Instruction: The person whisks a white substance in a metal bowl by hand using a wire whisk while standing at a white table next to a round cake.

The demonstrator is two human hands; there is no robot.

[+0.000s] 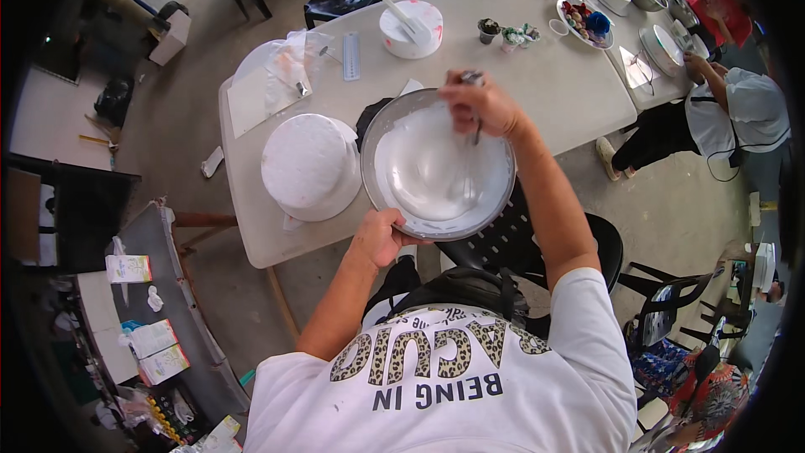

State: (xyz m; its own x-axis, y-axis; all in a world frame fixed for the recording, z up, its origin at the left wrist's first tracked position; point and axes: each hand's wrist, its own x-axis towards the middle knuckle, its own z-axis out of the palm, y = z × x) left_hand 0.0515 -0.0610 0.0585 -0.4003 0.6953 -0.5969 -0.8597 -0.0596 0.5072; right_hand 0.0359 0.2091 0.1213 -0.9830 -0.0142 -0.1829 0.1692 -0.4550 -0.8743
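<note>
A metal mixing bowl (371,138) with a layer of glossy white cream (421,170) is tilted toward me at the table's near edge. My left hand (380,236) grips its lower left rim, thumb over the edge. Inside the bowl's upper right, my right hand (481,104) is closed around the handle of a metal whisk (476,129); the hand is blurred and the wires in the cream show only faintly. Left of the bowl stands a round white cake or cake form (305,160) on a white base.
On the table (566,113) are a white round cake form (412,44) with a spatula on top, a clear ruler (351,56), small cups (488,30) and a plate of colored pieces (585,24). A black plastic chair (597,245) is close at my right. Another person (717,100) works farther right.
</note>
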